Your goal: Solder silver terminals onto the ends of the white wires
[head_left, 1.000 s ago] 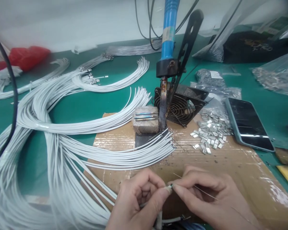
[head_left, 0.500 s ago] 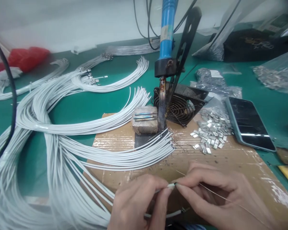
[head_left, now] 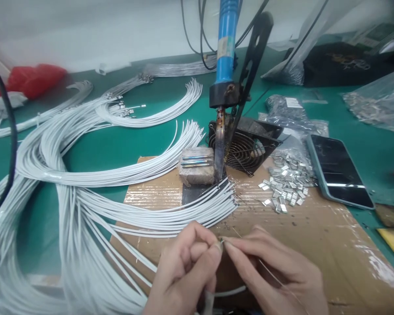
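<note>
My left hand (head_left: 187, 262) is closed in a pinch on a white cable (head_left: 209, 302), whose length shows below the fingers. The cable's small tip (head_left: 221, 241) just peeks out between both hands' fingertips and is mostly hidden. My right hand (head_left: 279, 269) is closed too, its thumb and forefinger touching that tip. A thin solder wire (head_left: 272, 272) runs through my right hand, its free end sticking out above the forefinger. Just beyond my hands lies a fanned bundle of white cables (head_left: 184, 214) with dark, stripped-looking ends.
A blue-handled soldering iron (head_left: 226, 57) stands upright in a black bracket, beside a worn block (head_left: 197, 166) and a fan (head_left: 244, 148). Small metal pieces (head_left: 287, 183) are heaped near a phone (head_left: 339, 170). Cardboard (head_left: 315, 236) covers the green table (head_left: 141, 142).
Both hands have shifted slightly left and up. My left hand has turned, its fingers curling more, and the white piece between the fingertips is now mostly covered.
</note>
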Demonstrator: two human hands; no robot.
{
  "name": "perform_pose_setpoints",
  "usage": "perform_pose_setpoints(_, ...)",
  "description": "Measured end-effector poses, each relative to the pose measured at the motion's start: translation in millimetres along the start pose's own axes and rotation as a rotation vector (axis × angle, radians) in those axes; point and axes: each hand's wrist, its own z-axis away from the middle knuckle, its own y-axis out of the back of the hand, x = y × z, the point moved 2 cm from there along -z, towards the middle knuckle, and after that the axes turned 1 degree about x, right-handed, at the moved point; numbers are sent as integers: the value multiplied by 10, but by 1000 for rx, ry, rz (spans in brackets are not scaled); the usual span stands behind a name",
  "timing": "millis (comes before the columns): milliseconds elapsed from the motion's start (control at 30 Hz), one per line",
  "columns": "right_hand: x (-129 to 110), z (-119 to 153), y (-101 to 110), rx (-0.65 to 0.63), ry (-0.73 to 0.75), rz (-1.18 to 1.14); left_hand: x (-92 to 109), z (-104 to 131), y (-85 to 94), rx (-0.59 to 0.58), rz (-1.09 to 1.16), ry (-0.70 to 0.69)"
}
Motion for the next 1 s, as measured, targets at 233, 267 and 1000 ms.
perform_pose_setpoints(233,330,-393,908,227,-95,699,66,-7,18,53,24,-40)
perform_pose_setpoints(267,354,-434,965,216,-96,735,75,-10,17,55,28,-45)
perform_pose_setpoints(1000,499,-366,1039,192,-256,445,130,-88,-69,175,-60,-141)
